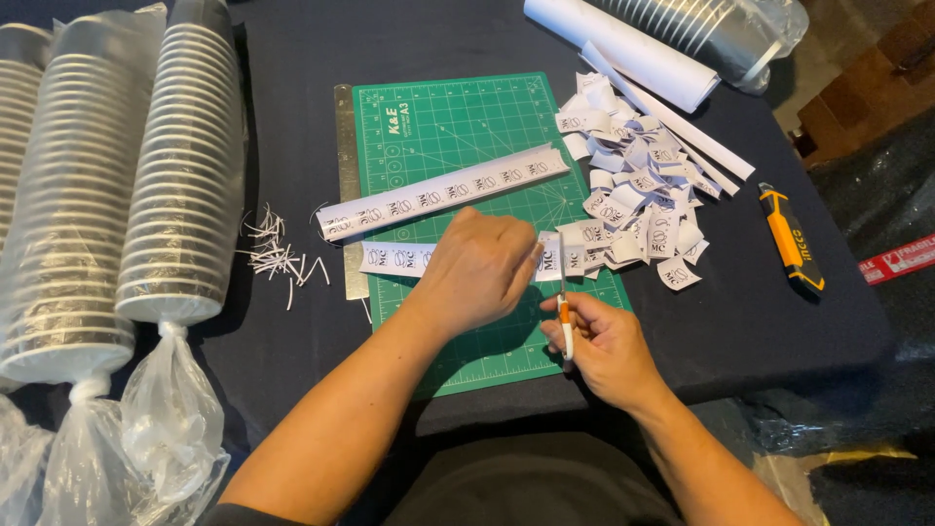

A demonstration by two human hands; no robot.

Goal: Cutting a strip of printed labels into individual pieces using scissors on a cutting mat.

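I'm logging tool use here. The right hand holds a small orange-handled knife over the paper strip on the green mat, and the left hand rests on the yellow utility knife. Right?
Not quite. In the head view the left hand presses the paper strip on the green mat; the yellow utility knife lies untouched off to the right. The right hand does hold the small orange-handled knife.

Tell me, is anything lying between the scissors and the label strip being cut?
Nothing visible does. The scissors in the right hand already meet the label strip, which the left hand presses onto the green cutting mat.
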